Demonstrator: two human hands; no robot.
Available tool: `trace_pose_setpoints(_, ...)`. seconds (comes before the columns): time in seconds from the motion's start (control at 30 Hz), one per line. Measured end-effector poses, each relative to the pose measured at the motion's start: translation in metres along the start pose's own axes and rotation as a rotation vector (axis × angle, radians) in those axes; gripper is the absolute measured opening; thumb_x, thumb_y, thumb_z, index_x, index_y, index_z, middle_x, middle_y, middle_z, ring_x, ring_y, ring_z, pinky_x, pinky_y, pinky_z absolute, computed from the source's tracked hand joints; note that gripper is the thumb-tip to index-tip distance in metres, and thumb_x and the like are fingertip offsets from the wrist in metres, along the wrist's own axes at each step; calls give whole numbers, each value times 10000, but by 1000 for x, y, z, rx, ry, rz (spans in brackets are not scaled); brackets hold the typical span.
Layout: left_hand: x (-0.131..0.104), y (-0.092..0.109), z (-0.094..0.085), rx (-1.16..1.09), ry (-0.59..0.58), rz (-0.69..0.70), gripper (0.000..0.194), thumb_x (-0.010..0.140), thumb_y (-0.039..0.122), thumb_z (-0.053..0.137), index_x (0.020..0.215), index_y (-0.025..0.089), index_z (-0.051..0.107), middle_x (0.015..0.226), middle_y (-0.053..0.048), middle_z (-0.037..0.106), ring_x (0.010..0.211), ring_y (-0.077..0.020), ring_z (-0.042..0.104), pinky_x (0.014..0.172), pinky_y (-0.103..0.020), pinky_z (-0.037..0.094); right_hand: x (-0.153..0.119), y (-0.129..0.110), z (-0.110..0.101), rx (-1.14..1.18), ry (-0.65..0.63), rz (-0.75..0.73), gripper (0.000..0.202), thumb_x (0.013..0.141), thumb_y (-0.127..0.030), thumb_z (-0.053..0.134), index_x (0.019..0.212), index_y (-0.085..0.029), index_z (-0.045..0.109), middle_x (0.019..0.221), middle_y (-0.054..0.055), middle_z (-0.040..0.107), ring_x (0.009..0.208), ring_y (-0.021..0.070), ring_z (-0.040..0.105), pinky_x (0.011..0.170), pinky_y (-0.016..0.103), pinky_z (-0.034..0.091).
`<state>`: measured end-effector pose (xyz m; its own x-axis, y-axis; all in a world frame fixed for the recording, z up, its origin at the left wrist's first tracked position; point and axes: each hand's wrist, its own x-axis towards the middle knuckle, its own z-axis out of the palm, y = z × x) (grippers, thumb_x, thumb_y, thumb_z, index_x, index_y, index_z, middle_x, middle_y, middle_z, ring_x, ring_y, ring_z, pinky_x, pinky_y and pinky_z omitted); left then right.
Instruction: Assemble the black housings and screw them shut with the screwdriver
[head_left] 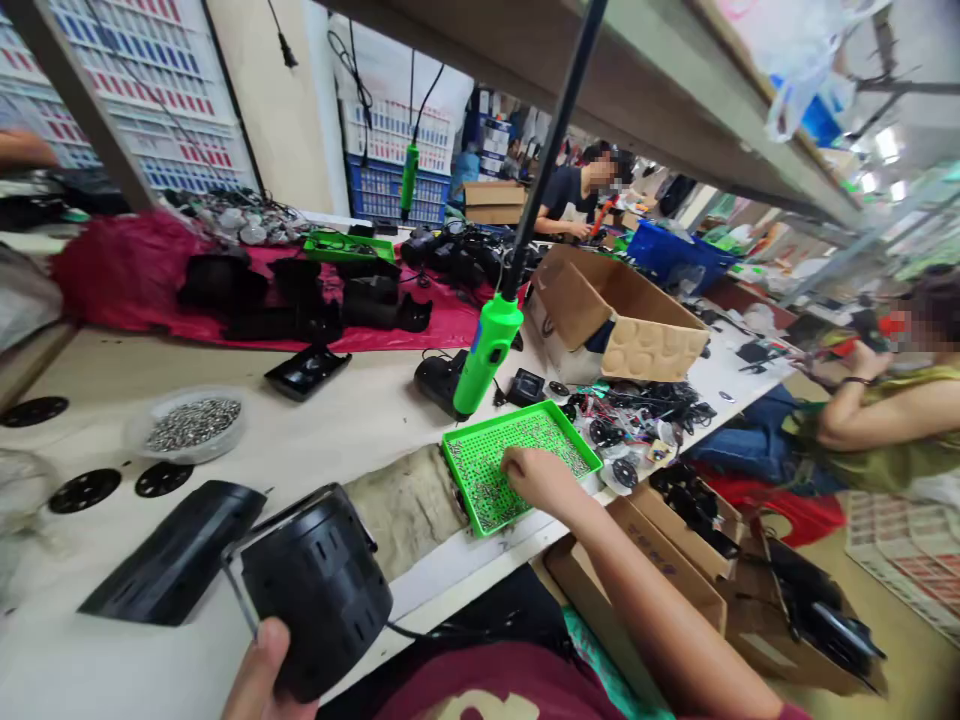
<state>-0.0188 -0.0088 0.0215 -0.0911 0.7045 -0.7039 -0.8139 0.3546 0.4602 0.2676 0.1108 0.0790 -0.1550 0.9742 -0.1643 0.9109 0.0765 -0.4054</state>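
Observation:
My left hand (262, 670) is closed around the lower left side of a black plastic housing (322, 580) with slots and a thin metal bracket, tilted above the table's front edge. A cable trails from it to the right. My right hand (544, 480) is over a green perforated tray (459, 478) of small screws (491, 500). Its fingers are bent down at the screws; the fingertips are hidden, so whether a screw is between them does not show. Above the tray hangs a green electric screwdriver (489, 352). A curved black plastic shell (174, 555) lies to the left.
A clear bowl of metal parts (193, 424) stands at left, near black discs (85, 490). Black casings lie on pink plastic sheeting (142, 275). A cardboard box (652, 345) and tangled wired parts (637, 410) are at right. Co-workers (574, 200) sit beyond. A shelf (660, 110) overhangs.

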Motion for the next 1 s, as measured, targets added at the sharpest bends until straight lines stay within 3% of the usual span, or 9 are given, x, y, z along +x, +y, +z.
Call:
trace_pose_setpoints(0.13, 1, -2, 38, -18, 1, 69, 671, 686, 457, 739, 1319, 309, 572, 1203, 1, 690, 1380, -285, 363, 1112, -451, 355, -9, 19, -9, -5, 89, -82, 239, 914, -135, 431, 982, -185, 655, 838, 37, 717, 753, 174, 669, 691, 287, 470)
trace_pose_setpoints(0.27, 11, -7, 63, -48, 28, 72, 634, 681, 326, 757, 1293, 298, 594, 1177, -12, 705, 1370, -272, 386, 1118, -436, 341, -25, 39, 9, 29, 176, -170, 234, 943, -283, 445, 1064, -196, 626, 699, 1, 681, 617, 162, 649, 579, 247, 448)
trace_pose_setpoints(0.4, 19, -9, 66, -74, 30, 35, 694, 585, 277, 808, 1255, 291, 625, 1127, -21, 728, 1329, -301, 447, 1101, -455, 364, -35, 64, 28, 52, 326, -173, 262, 966, -342, 433, 1040, -181, 626, 710, 28, 700, 592, 167, 661, 579, 253, 465)
trace_pose_setpoints(0.57, 25, -10, 54, -60, -22, 13, 709, 502, 310, 862, 1185, 260, 679, 1042, -54, 755, 1261, -355, 515, 1085, -503, 373, -36, 74, 33, 87, 430, -204, 220, 969, -319, 453, 997, -196, 633, 827, 62, 746, 621, 171, 694, 600, 256, 489)
trace_pose_setpoints(0.77, 32, -14, 34, -58, -167, -18, 455, 627, 359, 813, 1054, 219, 743, 1100, -82, 736, 1248, -354, 528, 1090, -505, 368, -29, 55, 25, 119, 451, -281, 146, 942, -277, 509, 970, -214, 637, 800, 42, 737, 638, 183, 697, 599, 268, 499)
trace_pose_setpoints(1.0, 31, -20, 41, -95, -74, 41, 741, 559, 446, 845, 1250, 280, 634, 1144, -60, 721, 1302, -354, 468, 1083, -503, 381, -15, -7, 18, 209, 358, -422, 153, 964, -237, 474, 964, -222, 626, 845, 43, 708, 774, 176, 686, 686, 265, 529)
